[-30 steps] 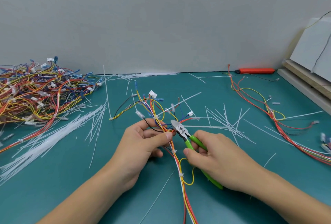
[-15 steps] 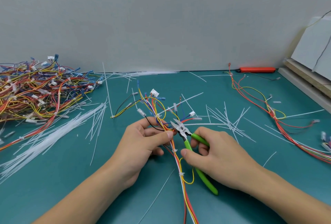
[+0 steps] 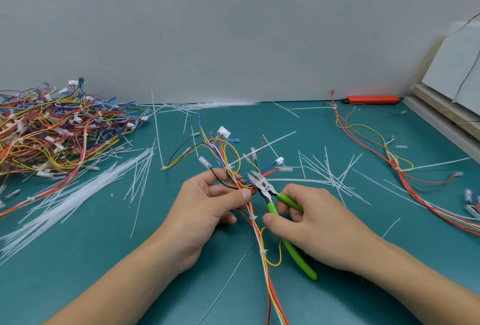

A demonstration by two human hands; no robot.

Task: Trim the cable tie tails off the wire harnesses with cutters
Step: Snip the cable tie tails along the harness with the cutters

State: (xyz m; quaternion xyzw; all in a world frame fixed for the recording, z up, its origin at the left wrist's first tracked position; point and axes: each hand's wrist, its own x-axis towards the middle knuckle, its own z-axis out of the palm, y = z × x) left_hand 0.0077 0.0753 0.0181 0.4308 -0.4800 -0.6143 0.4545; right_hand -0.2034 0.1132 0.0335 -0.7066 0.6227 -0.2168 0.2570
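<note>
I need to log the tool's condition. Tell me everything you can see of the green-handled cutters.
The cutters have a small silver metal head with pointed blades, slightly parted, and two long bright green handles that look plastic-coated. A dark emblem marks the pivot. The right hand holds the handles, its fingers curled round them; the lower handle sticks out below the palm. The tips point up-left, at the wire harness that the left hand pinches above the teal mat.

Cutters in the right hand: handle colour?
Bright green handles on the steel-jawed cutters, clearest in the head view.
</note>
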